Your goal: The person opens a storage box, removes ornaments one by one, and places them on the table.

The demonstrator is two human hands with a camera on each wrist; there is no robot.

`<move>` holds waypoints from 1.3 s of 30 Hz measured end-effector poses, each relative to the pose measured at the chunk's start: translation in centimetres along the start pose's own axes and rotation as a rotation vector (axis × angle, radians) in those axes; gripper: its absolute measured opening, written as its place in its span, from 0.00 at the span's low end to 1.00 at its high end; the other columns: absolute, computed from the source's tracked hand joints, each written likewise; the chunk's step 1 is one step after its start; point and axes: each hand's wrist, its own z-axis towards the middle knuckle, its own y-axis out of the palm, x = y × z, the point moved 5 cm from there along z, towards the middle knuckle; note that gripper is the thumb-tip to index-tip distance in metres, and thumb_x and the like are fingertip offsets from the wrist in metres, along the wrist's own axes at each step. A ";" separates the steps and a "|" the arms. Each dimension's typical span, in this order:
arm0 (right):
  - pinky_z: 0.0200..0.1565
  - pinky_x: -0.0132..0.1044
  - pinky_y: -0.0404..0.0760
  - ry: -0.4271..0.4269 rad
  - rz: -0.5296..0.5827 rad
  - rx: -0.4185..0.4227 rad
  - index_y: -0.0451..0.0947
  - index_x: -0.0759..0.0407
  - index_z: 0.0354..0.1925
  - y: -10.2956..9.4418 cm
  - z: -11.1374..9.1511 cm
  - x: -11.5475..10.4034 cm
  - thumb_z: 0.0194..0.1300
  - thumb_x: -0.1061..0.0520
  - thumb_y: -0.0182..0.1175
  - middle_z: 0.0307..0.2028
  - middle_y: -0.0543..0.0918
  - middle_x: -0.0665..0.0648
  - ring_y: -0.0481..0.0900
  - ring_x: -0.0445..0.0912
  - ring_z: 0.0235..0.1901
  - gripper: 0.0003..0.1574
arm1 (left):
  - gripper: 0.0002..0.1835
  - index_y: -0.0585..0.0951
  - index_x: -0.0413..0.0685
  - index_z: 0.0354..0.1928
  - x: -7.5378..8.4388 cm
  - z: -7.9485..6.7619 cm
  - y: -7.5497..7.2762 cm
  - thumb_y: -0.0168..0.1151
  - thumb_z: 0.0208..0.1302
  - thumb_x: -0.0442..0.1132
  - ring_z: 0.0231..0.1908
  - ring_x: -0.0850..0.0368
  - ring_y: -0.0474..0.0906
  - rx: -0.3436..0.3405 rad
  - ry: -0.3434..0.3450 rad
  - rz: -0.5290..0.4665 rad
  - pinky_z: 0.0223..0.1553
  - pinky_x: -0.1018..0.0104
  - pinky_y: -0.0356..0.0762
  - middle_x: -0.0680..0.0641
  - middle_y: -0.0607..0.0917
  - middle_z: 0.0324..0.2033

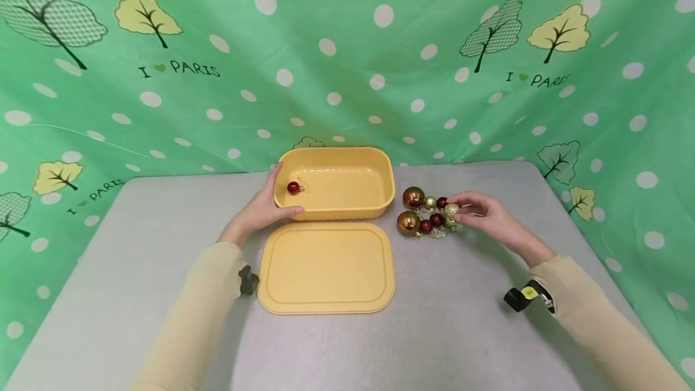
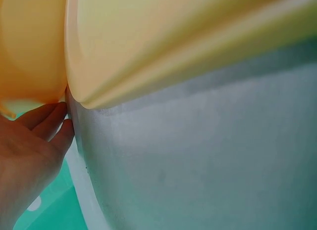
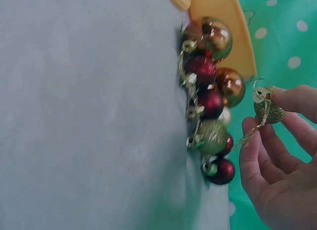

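A yellow plastic container [image 1: 339, 213] stands at the back of the table with a small red Christmas ball [image 1: 294, 187] inside, near its left end. My left hand [image 1: 260, 204] holds that end, thumb along the front wall and fingers at the left side. My right hand [image 1: 491, 219] pinches a gold glitter Christmas ball [image 3: 270, 111] by thumb and fingertips, its gold cord hanging down. Beside that hand lies a cluster of ornaments: shiny copper-gold balls [image 1: 408, 222], dark red balls [image 3: 209, 103] and another gold glitter ball [image 3: 212, 136], partly overlapping.
The matching yellow lid [image 1: 326, 267] lies flat in front of the container. A grey cloth [image 1: 445, 318] covers the table. Behind and at the sides hangs a green curtain [image 1: 347, 47] with white dots and trees.
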 end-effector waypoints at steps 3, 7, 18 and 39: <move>0.45 0.31 0.78 0.003 -0.009 0.020 0.71 0.73 0.57 -0.5 -0.5 0.5 0.65 0.67 0.60 0.54 0.75 0.70 0.78 0.44 0.47 0.23 | 0.62 0.33 0.42 0.75 0.1 -0.1 0.0 0.72 0.55 0.36 0.70 0.33 0.44 -0.001 -0.009 0.005 0.69 0.44 0.43 0.29 0.43 0.72; 0.45 0.29 0.78 0.018 -0.029 0.023 0.71 0.73 0.58 -1.0 -1.0 1.5 0.65 0.67 0.59 0.55 0.75 0.70 0.78 0.46 0.48 0.24 | 0.61 0.33 0.43 0.75 0.2 -0.1 0.0 0.72 0.55 0.36 0.69 0.31 0.46 0.000 -0.023 0.016 0.69 0.43 0.44 0.28 0.44 0.71; 0.43 0.29 0.79 0.044 -0.093 0.057 0.73 0.71 0.56 -1.4 -1.1 4.1 0.62 0.67 0.62 0.51 0.77 0.70 0.77 0.42 0.44 0.24 | 0.61 0.33 0.43 0.75 0.1 -0.2 0.0 0.72 0.56 0.36 0.69 0.31 0.47 0.003 -0.029 0.025 0.69 0.44 0.45 0.28 0.44 0.71; 0.37 0.30 0.79 0.013 -0.169 0.065 0.75 0.71 0.54 -1.0 -0.6 4.5 0.61 0.68 0.64 0.45 0.79 0.68 0.77 0.47 0.40 0.22 | 0.61 0.33 0.42 0.75 0.2 -0.2 -0.1 0.71 0.56 0.37 0.69 0.31 0.47 0.000 -0.027 0.036 0.68 0.43 0.45 0.27 0.45 0.71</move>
